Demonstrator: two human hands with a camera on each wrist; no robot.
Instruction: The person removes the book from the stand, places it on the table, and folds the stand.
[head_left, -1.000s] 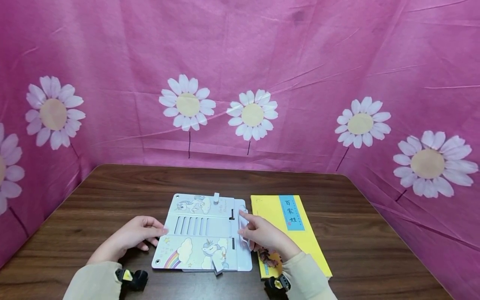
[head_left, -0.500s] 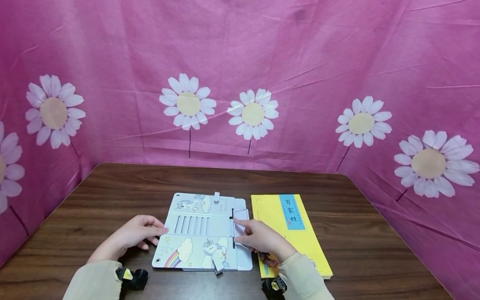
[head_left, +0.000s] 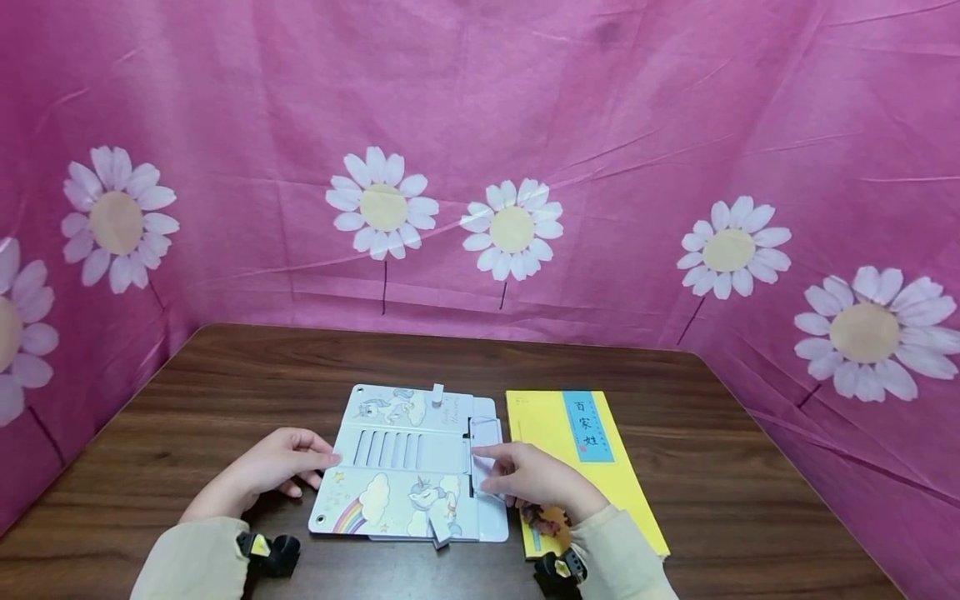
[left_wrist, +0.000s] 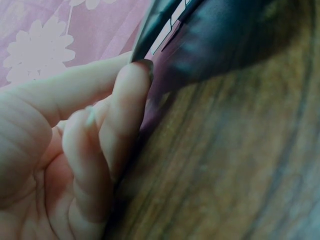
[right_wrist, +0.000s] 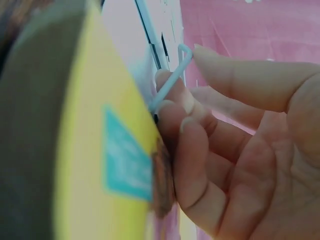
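A white book stand [head_left: 438, 450] printed with unicorns and a rainbow lies flat on the table, slots across its middle. At its left edge, my left hand [head_left: 273, 467] pinches the board between thumb and fingers; the left wrist view shows the thin edge [left_wrist: 145, 32] at the fingertips. My right hand [head_left: 540, 479] is at the stand's right side, on a white wire support [right_wrist: 172, 82]. In the right wrist view the thumb touches the wire's bent corner, with curled fingers on its other side. Two small page clips [head_left: 437, 395] sit on the top and bottom panels.
A yellow book [head_left: 622, 500] with a blue title label lies right of the stand, partly under my right forearm. Something brown and ruffled [head_left: 542, 518] shows at my right wrist. The wooden table [head_left: 750, 500] ends at a pink flowered cloth [head_left: 615, 150].
My right hand has moved from the upper right of the stand down toward its middle, along the wire support. My left hand keeps its place on the left edge. The view shifts slightly.
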